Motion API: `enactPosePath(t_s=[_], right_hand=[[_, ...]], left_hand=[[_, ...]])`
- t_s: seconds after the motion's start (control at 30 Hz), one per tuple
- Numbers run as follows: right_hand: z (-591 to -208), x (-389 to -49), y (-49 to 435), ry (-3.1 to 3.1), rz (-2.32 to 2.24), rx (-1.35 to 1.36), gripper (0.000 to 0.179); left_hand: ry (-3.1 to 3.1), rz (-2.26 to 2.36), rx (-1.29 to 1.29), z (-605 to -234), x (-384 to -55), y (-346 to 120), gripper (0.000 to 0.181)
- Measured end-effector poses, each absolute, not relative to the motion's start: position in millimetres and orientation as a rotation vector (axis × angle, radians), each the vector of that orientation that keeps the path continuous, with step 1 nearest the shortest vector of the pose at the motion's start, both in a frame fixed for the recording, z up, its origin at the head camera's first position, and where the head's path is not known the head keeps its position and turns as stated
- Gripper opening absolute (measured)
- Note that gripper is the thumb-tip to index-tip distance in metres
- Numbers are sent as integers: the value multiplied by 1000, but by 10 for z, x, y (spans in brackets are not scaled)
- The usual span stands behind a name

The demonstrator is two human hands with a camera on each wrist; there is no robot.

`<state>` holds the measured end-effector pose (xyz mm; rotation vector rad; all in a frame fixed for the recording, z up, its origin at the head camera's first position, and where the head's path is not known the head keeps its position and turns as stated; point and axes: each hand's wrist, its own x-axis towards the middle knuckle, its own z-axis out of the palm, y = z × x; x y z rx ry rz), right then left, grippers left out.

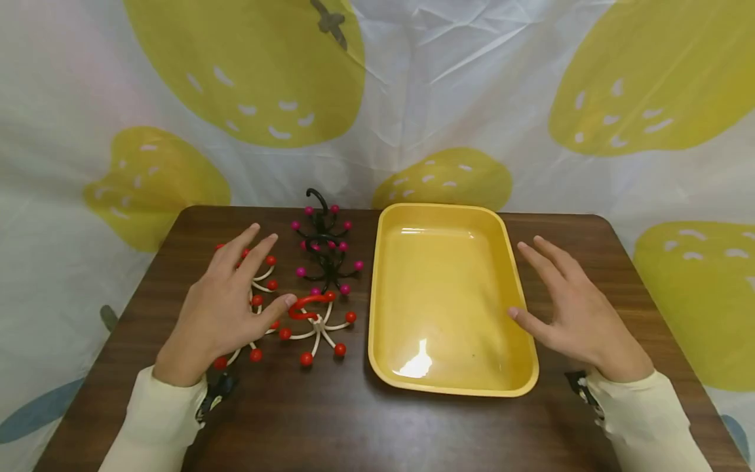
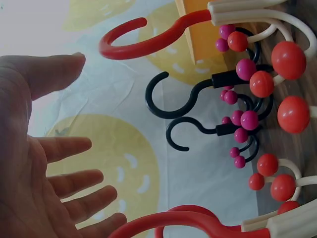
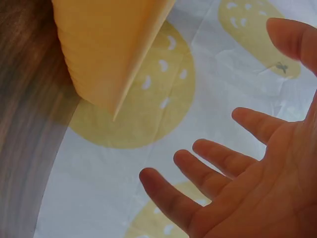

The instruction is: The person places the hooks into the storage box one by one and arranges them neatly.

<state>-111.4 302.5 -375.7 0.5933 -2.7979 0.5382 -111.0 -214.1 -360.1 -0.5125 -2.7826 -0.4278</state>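
My left hand [image 1: 221,311], fingers spread and holding nothing, hovers over white multi-arm hook hangers with red balls and red hooks, partly hiding them. A white-and-red hanger [image 1: 319,322] stands by its thumb; in the left wrist view its red hook [image 2: 148,47] points toward the thumb. Farther back are two black hook hangers [image 1: 328,267] with magenta balls, their curved hooks [image 2: 171,115] in front of the left palm. At the yellow tray's [image 1: 451,390] right side, my right hand [image 1: 580,314] is spread with nothing in it, its thumb overlapping the rim in the head view.
The tray, with nothing in it, sits right of the hangers on a dark wooden table [image 1: 295,419]. A pale cloth [image 1: 448,118] printed with yellow fruit hangs behind the table's back edge.
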Motion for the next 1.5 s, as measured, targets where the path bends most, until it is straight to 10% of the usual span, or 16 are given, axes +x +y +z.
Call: enactPosePath(t_s=[1.5], right_hand=[[-4192, -1259, 3210, -2920, 1359, 303, 56]], left_hand=[[-2767, -1144, -654, -3924, -1031, -2023, 32]])
